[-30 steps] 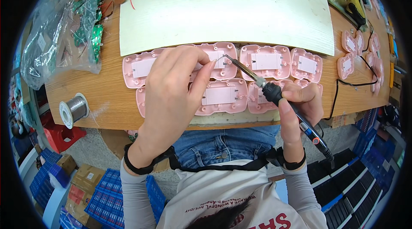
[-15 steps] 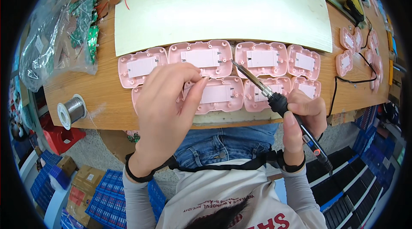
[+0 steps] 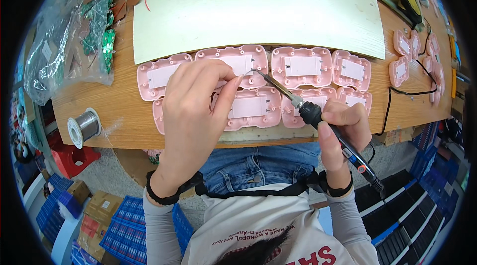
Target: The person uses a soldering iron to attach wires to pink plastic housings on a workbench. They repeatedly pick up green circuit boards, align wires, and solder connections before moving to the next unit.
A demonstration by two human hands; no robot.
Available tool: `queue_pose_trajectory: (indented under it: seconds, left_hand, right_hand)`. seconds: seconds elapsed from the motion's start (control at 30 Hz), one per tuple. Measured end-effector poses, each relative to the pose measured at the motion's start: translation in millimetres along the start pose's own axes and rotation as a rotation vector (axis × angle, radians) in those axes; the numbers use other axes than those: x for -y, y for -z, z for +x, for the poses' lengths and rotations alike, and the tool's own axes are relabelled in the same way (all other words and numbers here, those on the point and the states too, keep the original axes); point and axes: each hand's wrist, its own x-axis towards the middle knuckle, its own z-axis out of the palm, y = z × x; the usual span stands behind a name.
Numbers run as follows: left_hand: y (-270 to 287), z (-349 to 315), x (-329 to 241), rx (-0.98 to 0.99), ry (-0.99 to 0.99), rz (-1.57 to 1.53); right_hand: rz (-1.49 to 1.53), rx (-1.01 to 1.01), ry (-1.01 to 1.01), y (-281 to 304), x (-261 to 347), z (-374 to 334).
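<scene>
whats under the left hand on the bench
Pink plastic shells with white inserts lie under the left hand. How many it hides cannot be seen. The right hand grips a black soldering iron.

Wooden table [image 3: 114, 111] bearing two rows of pink plastic housings [image 3: 300, 66] beside a large white sheet [image 3: 258, 11]; clear bags of green circuit boards [image 3: 69, 36] at left, a solder spool [image 3: 84, 126] near the front edge, more pink housings [image 3: 417, 61] at right.
</scene>
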Motion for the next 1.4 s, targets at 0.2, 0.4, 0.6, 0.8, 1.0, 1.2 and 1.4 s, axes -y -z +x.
queue_pose_trajectory:
  seconds: [0.2,0.4,0.6,0.8,1.0,1.2,1.4]
  left_hand:
    - [2.0,1.0,-0.1,0.017,-0.01,0.023]
    - [-2.3,1.2,1.7,-0.014,-0.019,-0.001]
    - [3.2,1.0,-0.9,-0.021,0.046,-0.039]
    - [13.2,-18.3,-14.3,0.031,0.017,-0.044]
    - [-2.5,-30.0,-20.3,0.104,0.03,-0.079]
    - [-6.9,-30.4,-18.8,0.097,0.029,-0.081]
    - [-7.4,-29.5,-18.5,0.096,0.021,-0.073]
  right_hand:
    - [0.021,0.019,0.009,0.7,-3.2,0.0]
    - [0.021,-0.002,0.061,-2.8,-4.7,2.5]
    - [-0.081,0.048,0.204,-3.2,1.4,9.3]
    - [-0.03,0.017,0.199,10.4,6.8,-6.1]
    - [0.04,0.0,0.122,18.1,8.3,-16.7]
    - [0.07,0.024,0.146,16.8,3.7,-18.1]
    - [0.047,0.032,0.125,18.8,2.5,-21.9]
